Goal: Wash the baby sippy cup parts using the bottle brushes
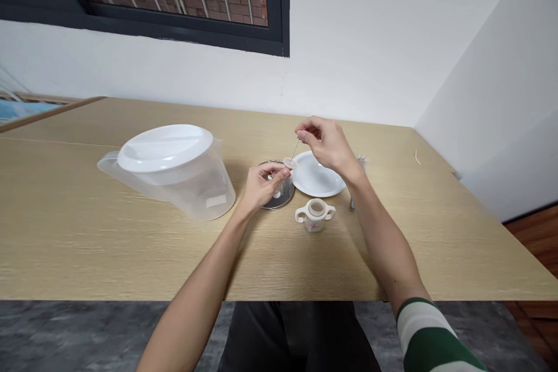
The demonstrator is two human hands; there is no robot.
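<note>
My left hand (pixel 265 183) pinches a small round translucent cap (pixel 289 163) between thumb and fingers, above a round metal dish or lid (pixel 285 193). A thin pale stick (pixel 295 150) hangs from the fingertips of my right hand (pixel 323 138), its lower end at the cap. Whether its tip touches the cap's inside I cannot tell. Just below both hands stands a small white two-handled cup (pixel 314 221), its round mouth uncovered. Behind it lies a white plate (pixel 320 180), partly covered by my right hand.
On the left stands a large translucent pitcher (pixel 196 186) with a white lid. Some utensil (pixel 352 204) lies beside the plate, mostly hidden by my right forearm. A small bent pale strip (pixel 417 156) lies farther right on the wooden table (pixel 108 244). A wall borders the back.
</note>
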